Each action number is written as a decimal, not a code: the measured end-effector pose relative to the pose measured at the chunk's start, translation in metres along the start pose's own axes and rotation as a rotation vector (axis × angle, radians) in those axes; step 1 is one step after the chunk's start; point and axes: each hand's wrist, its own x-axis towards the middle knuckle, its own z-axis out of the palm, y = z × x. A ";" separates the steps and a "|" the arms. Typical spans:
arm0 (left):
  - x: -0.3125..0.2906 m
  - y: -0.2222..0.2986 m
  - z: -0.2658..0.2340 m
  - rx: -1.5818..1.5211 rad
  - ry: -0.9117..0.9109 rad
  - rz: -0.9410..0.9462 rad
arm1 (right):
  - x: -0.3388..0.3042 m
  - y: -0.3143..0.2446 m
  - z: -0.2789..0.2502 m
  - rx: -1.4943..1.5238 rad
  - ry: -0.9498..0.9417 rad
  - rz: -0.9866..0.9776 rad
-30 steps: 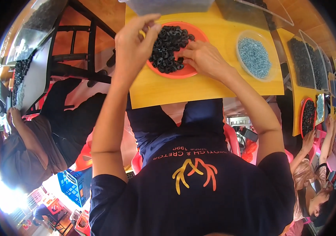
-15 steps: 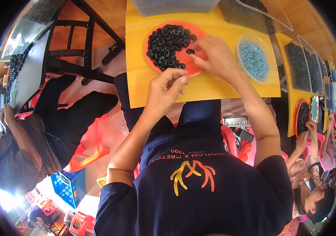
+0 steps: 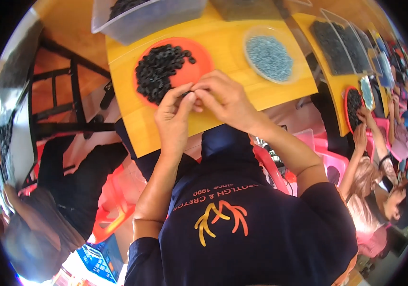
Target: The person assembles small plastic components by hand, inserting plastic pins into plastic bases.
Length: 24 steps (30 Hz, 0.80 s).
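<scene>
Holding left hand (image 3: 174,107) and right hand (image 3: 228,100) together at the 5 o'clock rim of a red plate (image 3: 193,74). Pinching, with the left, apparently a small dark piece (image 3: 186,94), largely hidden; pressing close with the right, unable to tell its exact grip. Judging the step: working one piece at the fingertips; likely needing steady, fine pressure from both next. Counting one red plate, bearing black parts (image 3: 156,71) beyond tallying; one clear dish (image 3: 293,75) at 2 o'clock, containing uncountable grey-blue bits (image 3: 268,57); two translucent bins (image 3: 165,21), at 11 and 1 o'clock.
</scene>
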 end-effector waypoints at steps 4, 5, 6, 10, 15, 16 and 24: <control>0.003 0.005 0.012 -0.105 0.018 -0.045 | -0.007 -0.002 -0.013 -0.109 0.048 -0.035; 0.003 0.007 0.013 -0.097 0.029 -0.051 | -0.008 0.000 -0.021 -0.121 0.056 -0.030; 0.004 0.008 0.012 -0.075 0.018 -0.077 | -0.009 0.005 -0.033 -0.199 0.085 -0.017; 0.002 0.008 0.007 0.044 -0.050 -0.022 | -0.008 0.031 -0.098 -0.448 0.168 0.146; -0.001 -0.001 0.007 0.115 -0.109 -0.062 | -0.013 0.058 -0.173 -0.750 0.095 0.369; -0.002 -0.002 0.007 0.152 -0.117 -0.074 | -0.013 0.061 -0.179 -0.751 0.095 0.369; -0.006 -0.002 0.009 0.114 -0.112 -0.152 | 0.009 0.075 -0.182 -0.837 -0.021 0.284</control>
